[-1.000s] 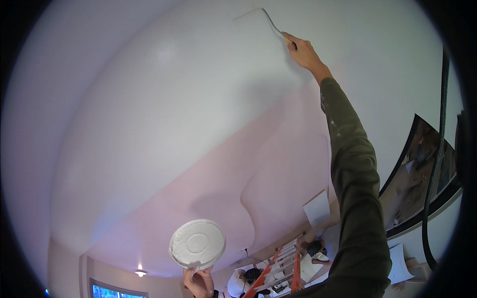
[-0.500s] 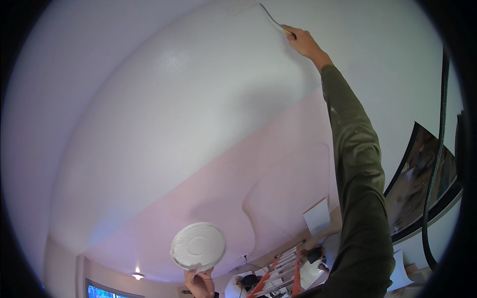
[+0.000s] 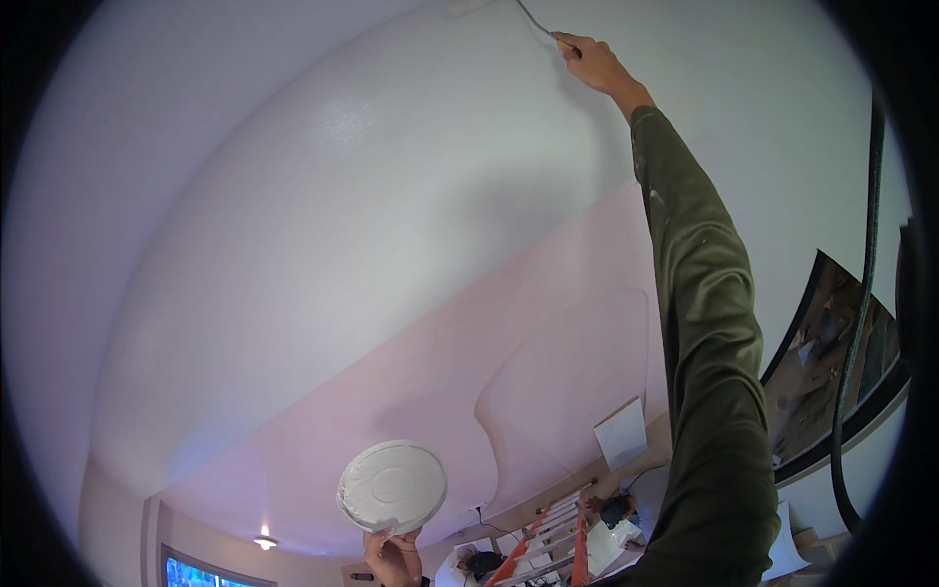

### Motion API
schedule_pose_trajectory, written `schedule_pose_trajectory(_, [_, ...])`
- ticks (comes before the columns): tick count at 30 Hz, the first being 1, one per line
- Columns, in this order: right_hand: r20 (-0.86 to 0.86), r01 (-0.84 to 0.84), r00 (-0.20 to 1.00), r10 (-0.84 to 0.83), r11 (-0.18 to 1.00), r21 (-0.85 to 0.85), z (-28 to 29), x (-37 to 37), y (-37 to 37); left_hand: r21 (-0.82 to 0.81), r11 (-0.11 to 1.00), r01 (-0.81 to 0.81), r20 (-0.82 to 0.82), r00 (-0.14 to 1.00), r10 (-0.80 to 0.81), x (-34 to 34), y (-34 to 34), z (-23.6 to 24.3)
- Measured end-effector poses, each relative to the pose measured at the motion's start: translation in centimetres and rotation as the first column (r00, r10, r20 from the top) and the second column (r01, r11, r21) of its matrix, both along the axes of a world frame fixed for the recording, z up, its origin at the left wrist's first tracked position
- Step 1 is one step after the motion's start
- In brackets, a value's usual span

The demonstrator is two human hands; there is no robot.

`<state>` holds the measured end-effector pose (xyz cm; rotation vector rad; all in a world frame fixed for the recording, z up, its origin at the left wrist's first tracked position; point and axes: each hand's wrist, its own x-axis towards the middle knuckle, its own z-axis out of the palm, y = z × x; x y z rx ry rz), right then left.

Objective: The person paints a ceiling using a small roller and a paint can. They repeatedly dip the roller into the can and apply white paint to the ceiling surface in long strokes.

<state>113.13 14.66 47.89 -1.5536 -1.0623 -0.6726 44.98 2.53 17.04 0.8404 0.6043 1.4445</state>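
Observation:
High up near the top edge, my right hand [image 3: 597, 65] is closed round the yellowish handle of a small paint roller [image 3: 535, 19]. Its thin bent metal rod runs up out of the picture, and a pale shape by the white upper wall looks like its roller head, partly cut off. Low in the view, my left hand [image 3: 393, 554] grips the near rim of a round white bucket lid [image 3: 393, 483], fingers and thumb at the edge. White paint is smeared over the lid, thickest along its left side and near edge.
The wall [image 3: 293, 245] is white above and pink below. An orange stepladder [image 3: 553, 543] stands below, with people [image 3: 618, 509] near it. A dark-framed curved panel [image 3: 831, 352] and a black cable [image 3: 861, 293] are at right. A lit lamp [image 3: 265, 542] shows at lower left.
My right hand has moved slightly up with the roller, so more of the rod leaves the top edge. The lid in my left hand has hardly shifted.

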Motion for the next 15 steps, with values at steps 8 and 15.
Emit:
schedule_pose_trajectory(8, [-0.098, -0.075, 0.993, 0.071, 0.996, -0.042, 0.6, -0.4, 0.5, 0.019, 1.000, 0.020, 0.001, 1.000, -0.020, -1.5, 0.5, -1.4])
schedule_pose_trajectory(15, [0.029, -0.002, 1.000, 0.001, 0.999, 0.032, 0.1, -0.1, 1.0, -0.015, 0.999, -0.048, -0.047, 0.998, 0.047, 0.2, -0.1, 0.1])
